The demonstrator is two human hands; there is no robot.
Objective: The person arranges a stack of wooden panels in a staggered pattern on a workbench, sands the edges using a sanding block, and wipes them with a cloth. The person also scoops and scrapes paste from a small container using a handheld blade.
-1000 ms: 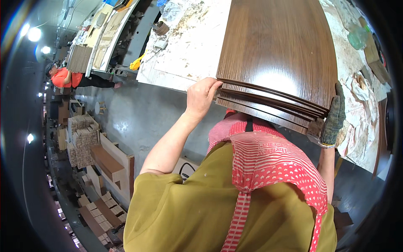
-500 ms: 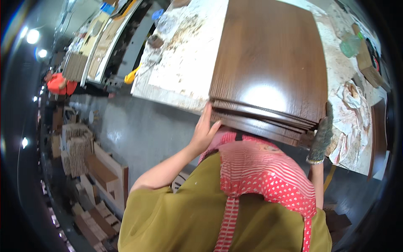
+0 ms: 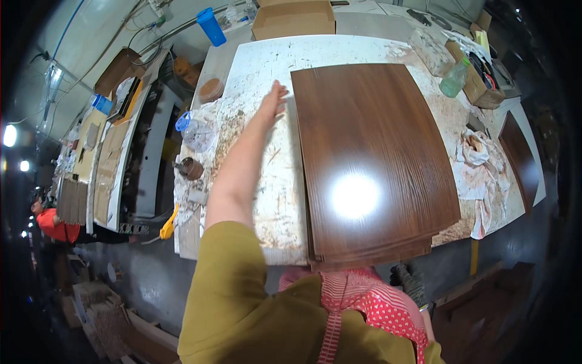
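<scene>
A stack of dark brown wood-grain panels (image 3: 370,139) lies on the white, stained worktable (image 3: 270,200), its near edges slightly uneven and jutting over the table's front edge. A bright lamp reflection shines on the top panel. My bare left hand (image 3: 276,100) is stretched far forward beside the stack's left edge, fingers extended and apart, holding nothing. My right hand (image 3: 411,285), in a dark grey work glove, hangs low by the near right corner of the stack, in front of my red patterned apron (image 3: 388,306). Its fingers are partly hidden, and I cannot tell what they touch.
Left of the stack are a clear plastic jug (image 3: 197,134) and a jar of brown liquid (image 3: 190,169). At right sit a crumpled stained rag (image 3: 482,167), a green bottle (image 3: 454,79) and a cardboard tool box (image 3: 482,94). A person in orange (image 3: 53,224) stands far left.
My left hand has left the stack's near left corner and reached forward along its left side. My right hand has dropped from the right corner toward my body. The view has tilted up.
</scene>
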